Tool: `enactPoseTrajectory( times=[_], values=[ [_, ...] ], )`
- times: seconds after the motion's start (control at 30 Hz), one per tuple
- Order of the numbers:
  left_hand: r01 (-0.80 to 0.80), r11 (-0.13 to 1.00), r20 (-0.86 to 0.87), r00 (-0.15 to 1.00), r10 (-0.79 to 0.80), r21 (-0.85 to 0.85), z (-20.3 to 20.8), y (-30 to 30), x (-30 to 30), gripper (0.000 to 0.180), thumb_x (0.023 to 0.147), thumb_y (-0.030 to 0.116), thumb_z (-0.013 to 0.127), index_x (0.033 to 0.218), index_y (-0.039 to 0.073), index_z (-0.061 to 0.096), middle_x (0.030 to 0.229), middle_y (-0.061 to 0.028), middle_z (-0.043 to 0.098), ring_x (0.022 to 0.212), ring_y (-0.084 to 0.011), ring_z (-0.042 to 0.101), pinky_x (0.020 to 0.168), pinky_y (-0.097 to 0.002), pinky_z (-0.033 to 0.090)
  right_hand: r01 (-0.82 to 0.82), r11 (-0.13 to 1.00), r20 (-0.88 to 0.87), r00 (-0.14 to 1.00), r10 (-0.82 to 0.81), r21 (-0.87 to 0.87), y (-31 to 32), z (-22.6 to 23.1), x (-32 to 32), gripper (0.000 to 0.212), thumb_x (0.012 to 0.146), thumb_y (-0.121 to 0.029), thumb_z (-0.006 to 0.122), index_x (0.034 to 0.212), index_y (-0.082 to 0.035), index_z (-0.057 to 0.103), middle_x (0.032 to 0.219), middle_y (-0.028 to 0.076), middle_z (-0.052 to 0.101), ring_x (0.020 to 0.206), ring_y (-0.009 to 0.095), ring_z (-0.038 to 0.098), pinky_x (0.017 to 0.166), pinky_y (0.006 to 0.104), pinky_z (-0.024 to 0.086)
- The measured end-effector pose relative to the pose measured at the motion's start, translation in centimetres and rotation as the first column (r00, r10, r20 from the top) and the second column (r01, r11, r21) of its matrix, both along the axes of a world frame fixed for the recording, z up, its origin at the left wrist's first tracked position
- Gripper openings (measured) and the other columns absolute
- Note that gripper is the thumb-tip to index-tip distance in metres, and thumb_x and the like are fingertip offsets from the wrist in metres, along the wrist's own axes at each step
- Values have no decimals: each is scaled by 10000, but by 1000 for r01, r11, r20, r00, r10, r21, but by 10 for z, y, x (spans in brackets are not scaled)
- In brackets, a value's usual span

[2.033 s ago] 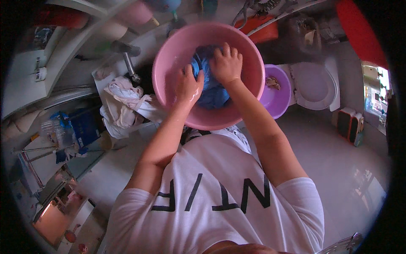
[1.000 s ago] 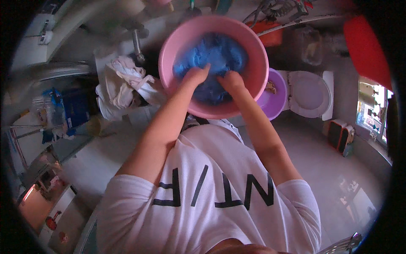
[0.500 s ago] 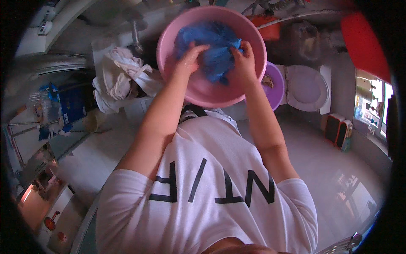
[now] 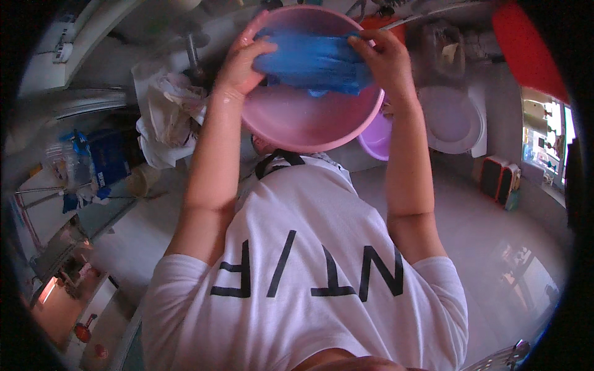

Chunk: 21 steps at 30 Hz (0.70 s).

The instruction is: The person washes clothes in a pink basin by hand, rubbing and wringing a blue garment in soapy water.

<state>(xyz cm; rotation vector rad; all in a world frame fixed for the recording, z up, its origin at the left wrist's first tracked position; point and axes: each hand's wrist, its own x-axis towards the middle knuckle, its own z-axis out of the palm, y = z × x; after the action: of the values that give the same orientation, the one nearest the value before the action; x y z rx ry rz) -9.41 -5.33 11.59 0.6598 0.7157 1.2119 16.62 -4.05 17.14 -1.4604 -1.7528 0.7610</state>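
Note:
A blue cloth (image 4: 315, 60) is stretched sideways between my two hands, over the pink basin (image 4: 291, 127). My left hand (image 4: 242, 67) is closed on the cloth's left end, its wrist looking wet. At the opposite end my right hand (image 4: 388, 60) pinches the upper corner between thumb and fingers. The fabric is slightly blurred and hangs in loose folds. Its lower edge droops toward the inside of the basin, and whether it touches the bottom cannot be made out.
A purple basin (image 4: 377, 137) sits right of the pink one, partly behind my right forearm. Beyond it is a toilet (image 4: 455, 120). White cloths (image 4: 170, 117) lie on the sink by a faucet (image 4: 193, 52) at left. A red-edged dark box (image 4: 495, 179) stands by the right wall.
The blue cloth, bunched inside the basin before, is now lifted and spread out. My hands have moved apart, the left one leftward and the right one rightward and up.

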Motion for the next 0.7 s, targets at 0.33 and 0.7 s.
enactPoseTrajectory(
  times=[0.33,0.7],
  values=[
    [-73,989,-390,921,17,-130,6,-15,-24,378,769,74,568,1145,54,596,983,-59,626,898,-146,578,805,-303,459,43,997,-19,999,-42,67,-6,-2,-13,162,774,-164,706,870,-40,664,764,115,650,693,193,631,646,291,490],
    [-5,998,-927,-369,57,63,-96,-37,59,629,868,534,431,1419,270,284,1472,-166,201,1347,-440,133,998,-686,123,-74,989,597,802,-19,131,-28,-122,-51,450,832,-377,555,1227,-164,521,1335,109,430,1246,329,376,993,570,291]
  ],
)
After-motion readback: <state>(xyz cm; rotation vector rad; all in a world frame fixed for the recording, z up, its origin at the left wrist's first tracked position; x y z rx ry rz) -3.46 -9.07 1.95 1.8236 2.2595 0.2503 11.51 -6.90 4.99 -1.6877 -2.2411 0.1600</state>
